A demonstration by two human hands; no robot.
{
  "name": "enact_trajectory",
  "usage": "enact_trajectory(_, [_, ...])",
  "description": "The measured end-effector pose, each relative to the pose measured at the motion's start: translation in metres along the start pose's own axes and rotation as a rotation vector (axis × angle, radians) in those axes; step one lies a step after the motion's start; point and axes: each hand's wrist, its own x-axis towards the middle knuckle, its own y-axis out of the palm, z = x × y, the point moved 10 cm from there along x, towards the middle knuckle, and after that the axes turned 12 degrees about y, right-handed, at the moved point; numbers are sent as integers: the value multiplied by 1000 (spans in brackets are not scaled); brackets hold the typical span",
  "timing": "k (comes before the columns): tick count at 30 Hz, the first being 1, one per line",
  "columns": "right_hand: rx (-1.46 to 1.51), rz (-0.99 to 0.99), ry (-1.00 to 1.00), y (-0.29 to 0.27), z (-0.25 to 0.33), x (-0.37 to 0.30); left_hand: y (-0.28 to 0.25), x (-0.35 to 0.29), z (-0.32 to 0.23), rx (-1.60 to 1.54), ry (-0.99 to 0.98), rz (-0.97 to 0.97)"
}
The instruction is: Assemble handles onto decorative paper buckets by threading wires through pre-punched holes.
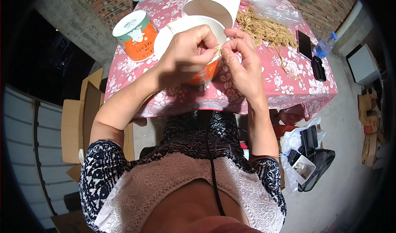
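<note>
My left hand and my right hand meet above the near right rim of an orange paper bucket. Between their fingertips is a short bit of tan cord, pinched from both sides; its knot or loop is too small to make out. The bucket stands upright, its white inside partly covered by my left hand. Another stretch of cord crosses its far left rim. To the left stands a similar orange bucket with a green band and a white cartoon figure, showing a white round end on top.
Behind my hands a white bucket lies on its side. A heap of tan cord and clear plastic bags lie at the back right. A phone, water bottle and black case rest near the right edge of the pink floral tablecloth.
</note>
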Motion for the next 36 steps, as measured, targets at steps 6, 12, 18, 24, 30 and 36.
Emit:
enact_trajectory(6, [-206, -157, -176, -11, 21, -18, 1, -8, 26, -264, -347, 4])
enact_trajectory(12, [-385, -127, -197, 2, 15, -44, -4, -9, 44, -214, -397, 29])
enact_trajectory(18, [-95, -124, 42, -9, -21, -42, -13, -4, 41, -143, -393, 37])
enact_trajectory(24, [342, -34, 384, 9, -55, -42, -7, -10, 44, -162, -475, 90])
enact_trajectory(30, [267, -10, 365, 17, -58, -41, -5, -7, 39, -185, -452, 72])
enact_trajectory(36, [-143, -222, -27, -3, -5, -45, -9, -8, 40, -140, -440, 63])
